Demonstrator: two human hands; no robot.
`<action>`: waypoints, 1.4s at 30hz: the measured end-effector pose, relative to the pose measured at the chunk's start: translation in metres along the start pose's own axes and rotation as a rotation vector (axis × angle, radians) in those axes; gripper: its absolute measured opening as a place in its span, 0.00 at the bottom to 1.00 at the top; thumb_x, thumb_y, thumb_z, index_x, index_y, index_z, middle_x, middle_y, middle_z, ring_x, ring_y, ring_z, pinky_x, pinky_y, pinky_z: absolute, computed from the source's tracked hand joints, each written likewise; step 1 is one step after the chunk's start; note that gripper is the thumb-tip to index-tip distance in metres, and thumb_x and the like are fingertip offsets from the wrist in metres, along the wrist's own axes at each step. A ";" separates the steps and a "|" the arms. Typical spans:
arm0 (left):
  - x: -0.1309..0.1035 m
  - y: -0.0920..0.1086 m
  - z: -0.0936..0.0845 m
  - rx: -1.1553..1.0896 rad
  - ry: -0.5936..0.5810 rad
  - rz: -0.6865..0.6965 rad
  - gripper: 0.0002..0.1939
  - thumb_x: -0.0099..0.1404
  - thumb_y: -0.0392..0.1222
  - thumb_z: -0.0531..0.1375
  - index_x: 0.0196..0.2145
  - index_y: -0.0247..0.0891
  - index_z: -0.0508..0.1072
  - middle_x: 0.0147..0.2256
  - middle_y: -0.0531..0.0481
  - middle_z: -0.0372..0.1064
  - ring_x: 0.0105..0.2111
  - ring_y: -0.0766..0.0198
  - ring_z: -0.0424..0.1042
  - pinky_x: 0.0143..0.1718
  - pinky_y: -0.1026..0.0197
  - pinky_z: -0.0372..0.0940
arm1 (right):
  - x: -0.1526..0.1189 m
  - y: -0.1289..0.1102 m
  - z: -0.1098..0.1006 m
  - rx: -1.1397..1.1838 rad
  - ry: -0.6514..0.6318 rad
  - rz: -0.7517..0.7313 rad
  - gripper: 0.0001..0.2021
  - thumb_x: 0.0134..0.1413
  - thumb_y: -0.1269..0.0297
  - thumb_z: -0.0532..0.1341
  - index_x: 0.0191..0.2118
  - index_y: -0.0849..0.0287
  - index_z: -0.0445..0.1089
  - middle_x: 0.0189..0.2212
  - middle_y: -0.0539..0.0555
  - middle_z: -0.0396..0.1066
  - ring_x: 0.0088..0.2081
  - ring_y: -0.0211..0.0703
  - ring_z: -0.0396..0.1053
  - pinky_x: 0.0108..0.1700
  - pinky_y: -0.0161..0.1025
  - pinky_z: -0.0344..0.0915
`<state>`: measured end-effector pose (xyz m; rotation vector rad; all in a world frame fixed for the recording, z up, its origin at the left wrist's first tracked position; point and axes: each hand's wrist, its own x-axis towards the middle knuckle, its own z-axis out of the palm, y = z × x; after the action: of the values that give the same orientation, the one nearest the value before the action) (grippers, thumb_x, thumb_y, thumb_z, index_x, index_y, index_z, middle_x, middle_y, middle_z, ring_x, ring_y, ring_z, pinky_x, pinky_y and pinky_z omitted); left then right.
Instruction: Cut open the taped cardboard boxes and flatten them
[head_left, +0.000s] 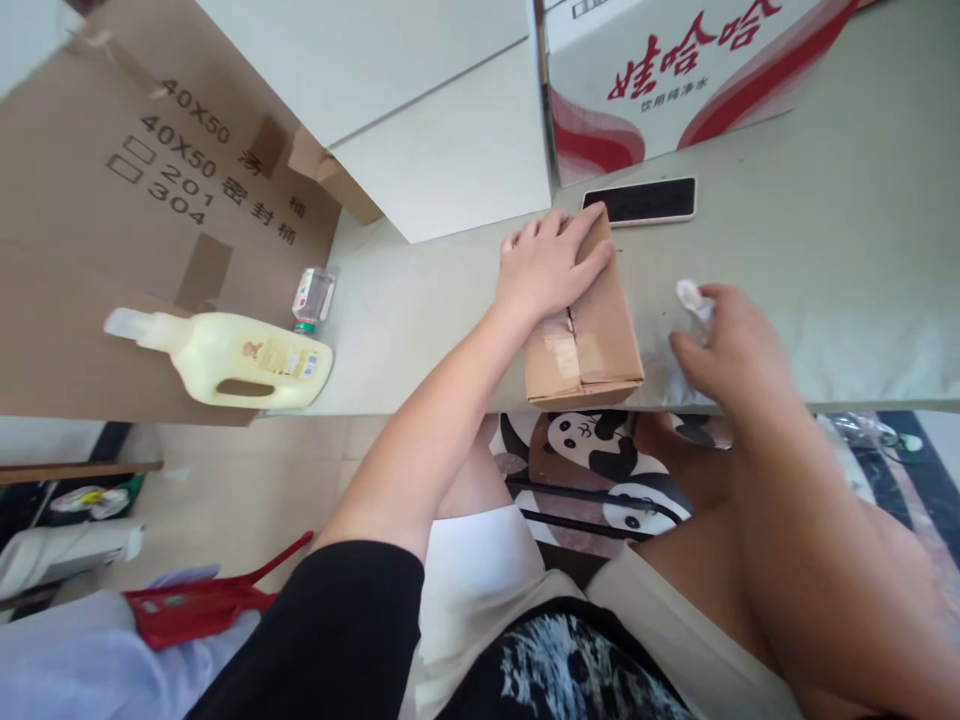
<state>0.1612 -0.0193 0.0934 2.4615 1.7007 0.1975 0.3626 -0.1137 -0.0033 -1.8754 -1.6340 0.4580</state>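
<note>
A small brown cardboard box [600,335] sits near the front edge of the light-coloured table [420,290]. My left hand [547,265] lies on its top toward the far end, fingers spread over the far and left side. To the right of the box, my right hand [724,335] is slightly blurred and pinches a small white object [694,298] between thumb and fingers; what it is cannot be made out. A phone with a dark screen [651,201] lies just beyond the box.
A yellow bottle [251,358] and a small clear bottle [313,298] lie at the left, by a large brown carton [150,170]. White boxes [457,130] and a red-and-white carton [600,110] stand at the back. A panda-patterned surface [592,445] shows below the table edge.
</note>
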 end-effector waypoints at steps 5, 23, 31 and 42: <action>0.003 -0.007 0.005 -0.158 0.093 0.024 0.22 0.70 0.45 0.57 0.61 0.50 0.68 0.60 0.49 0.69 0.63 0.50 0.64 0.65 0.46 0.55 | -0.003 -0.014 0.015 -0.006 -0.079 0.031 0.31 0.53 0.58 0.62 0.62 0.62 0.68 0.56 0.73 0.69 0.54 0.70 0.70 0.53 0.64 0.66; -0.149 -0.091 0.025 -1.350 0.256 -0.671 0.29 0.51 0.63 0.70 0.42 0.39 0.78 0.42 0.44 0.80 0.48 0.49 0.77 0.45 0.56 0.70 | -0.028 -0.057 0.032 0.820 -0.462 0.082 0.25 0.61 0.52 0.57 0.60 0.56 0.64 0.52 0.61 0.75 0.54 0.53 0.74 0.58 0.55 0.68; -0.150 -0.084 0.047 -1.546 0.297 -0.664 0.28 0.47 0.58 0.74 0.43 0.46 0.75 0.48 0.47 0.79 0.54 0.48 0.76 0.50 0.51 0.72 | -0.029 -0.051 0.043 0.785 -0.456 0.079 0.27 0.59 0.55 0.59 0.63 0.54 0.62 0.35 0.51 0.73 0.36 0.46 0.72 0.45 0.50 0.71; -0.139 -0.093 0.032 -1.523 0.350 -0.740 0.19 0.52 0.53 0.69 0.39 0.42 0.75 0.39 0.49 0.80 0.44 0.52 0.79 0.40 0.56 0.73 | -0.028 -0.042 0.031 0.929 -0.164 -0.097 0.41 0.61 0.37 0.53 0.73 0.49 0.43 0.62 0.62 0.66 0.57 0.52 0.71 0.53 0.50 0.72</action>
<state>0.0331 -0.1179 0.0401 0.6904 1.4345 1.2527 0.3061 -0.1316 -0.0033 -1.0724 -1.2526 1.1178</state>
